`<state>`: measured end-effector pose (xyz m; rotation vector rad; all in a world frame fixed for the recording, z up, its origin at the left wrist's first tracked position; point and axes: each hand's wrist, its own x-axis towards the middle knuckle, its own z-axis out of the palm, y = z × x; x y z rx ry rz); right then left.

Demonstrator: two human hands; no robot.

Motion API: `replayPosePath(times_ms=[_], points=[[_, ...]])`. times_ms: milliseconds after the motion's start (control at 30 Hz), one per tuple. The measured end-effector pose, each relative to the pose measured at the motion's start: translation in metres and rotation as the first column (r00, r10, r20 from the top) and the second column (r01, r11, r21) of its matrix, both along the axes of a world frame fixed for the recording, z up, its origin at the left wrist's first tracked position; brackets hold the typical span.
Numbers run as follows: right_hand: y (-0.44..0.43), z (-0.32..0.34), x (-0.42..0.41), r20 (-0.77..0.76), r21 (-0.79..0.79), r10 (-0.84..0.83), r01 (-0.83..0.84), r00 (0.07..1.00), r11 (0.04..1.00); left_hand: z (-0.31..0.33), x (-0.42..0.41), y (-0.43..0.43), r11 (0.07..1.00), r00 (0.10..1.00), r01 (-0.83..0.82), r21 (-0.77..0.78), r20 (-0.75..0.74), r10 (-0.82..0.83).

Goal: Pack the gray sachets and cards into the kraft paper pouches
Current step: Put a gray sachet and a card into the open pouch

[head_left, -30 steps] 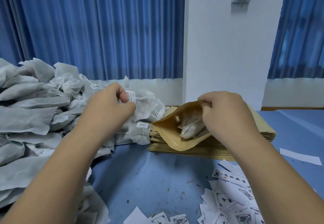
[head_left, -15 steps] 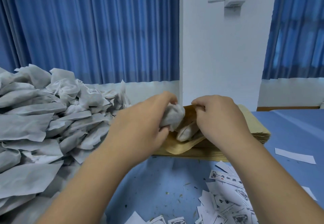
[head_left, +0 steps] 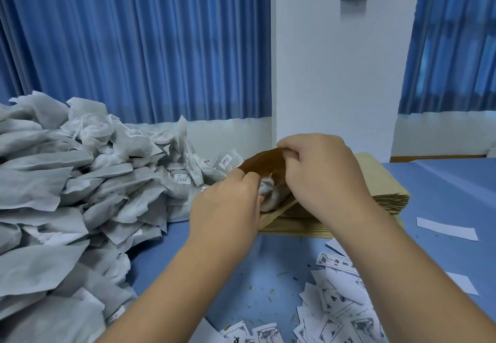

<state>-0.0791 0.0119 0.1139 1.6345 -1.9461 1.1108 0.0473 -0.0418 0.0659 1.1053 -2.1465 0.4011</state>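
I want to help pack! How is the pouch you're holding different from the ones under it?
The held kraft pouch gapes open, pinched by the right hand; the stack of pouches lies flat and shut. The held pouch takes a gray sachet from the left hand; the stack shows none. Both are brown paper.

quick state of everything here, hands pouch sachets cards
pouch stack, flat, piled
kraft pouch, mouth held open, resting on pouch stack
sachet, partly inside kraft pouch
left hand, grips sachet
right hand, pinches kraft pouch's upper lip
sachet pile, loose heap
cards, scattered loose
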Motion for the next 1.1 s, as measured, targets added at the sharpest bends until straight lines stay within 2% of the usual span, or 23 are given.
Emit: replayPosePath(times_ms=[100,167,233,333,433,500,533,633,700,733,800,900,1000,1100], points=[[0.0,0.0,0.004,0.009,-0.036,0.049,-0.049,0.999,0.998,0.0,0.002,0.002,0.997,0.996,-0.078,-0.026,0.029,0.079],[0.0,0.001,0.007,0.016,-0.07,0.076,-0.075,0.997,0.995,-0.003,0.004,-0.004,0.996,0.995,-0.092,0.019,0.048,0.091],[0.001,0.0,0.01,0.013,-0.111,0.1,-0.097,0.995,0.989,-0.002,0.004,-0.008,0.996,1.0,-0.006,0.092,0.017,0.004],[-0.001,-0.002,0.009,-0.023,-0.101,0.078,-0.08,0.997,0.992,0.001,0.003,-0.011,0.932,0.965,0.26,0.254,-0.112,-0.239],[-0.006,-0.007,0.002,-0.054,-0.077,0.043,-0.047,0.998,0.996,0.006,0.004,-0.007,0.892,0.94,0.342,0.297,-0.119,-0.321],[-0.009,-0.011,-0.003,-0.082,-0.076,0.036,-0.042,0.996,0.996,0.009,0.006,-0.005,0.931,0.953,0.301,0.208,-0.093,-0.288],[-0.01,-0.013,-0.005,-0.101,-0.077,0.034,-0.042,0.994,0.996,0.011,0.007,-0.003,0.948,0.95,0.299,0.107,-0.13,-0.284],[-0.013,-0.018,-0.011,-0.137,-0.101,0.026,-0.04,0.99,0.994,0.017,0.011,0.003,0.927,0.907,0.295,-0.23,-0.239,-0.348],[-0.015,-0.019,-0.015,-0.149,-0.123,0.036,-0.054,0.988,0.991,0.019,0.012,0.001,0.928,0.921,0.189,-0.321,-0.269,-0.281],[-0.016,-0.019,-0.017,-0.153,-0.131,0.045,-0.066,0.987,0.989,0.019,0.013,-0.002,0.953,0.934,0.141,-0.267,-0.285,-0.218],[-0.016,-0.019,-0.022,-0.141,-0.139,0.088,-0.107,0.986,0.985,0.017,0.015,-0.01,0.993,0.945,0.11,-0.035,-0.306,-0.115],[-0.013,-0.015,-0.031,-0.034,-0.116,0.191,-0.194,0.981,0.974,0.01,0.017,-0.025,0.922,0.892,0.309,0.236,-0.409,-0.194],[-0.008,-0.011,-0.04,0.081,-0.03,0.225,-0.223,0.971,0.974,0.002,0.013,-0.03,0.873,0.881,0.403,0.273,-0.374,-0.29],[-0.003,-0.009,-0.045,0.091,0.048,0.191,-0.196,0.977,0.98,-0.005,0.01,-0.028,0.873,0.859,0.402,0.277,-0.445,-0.254]])
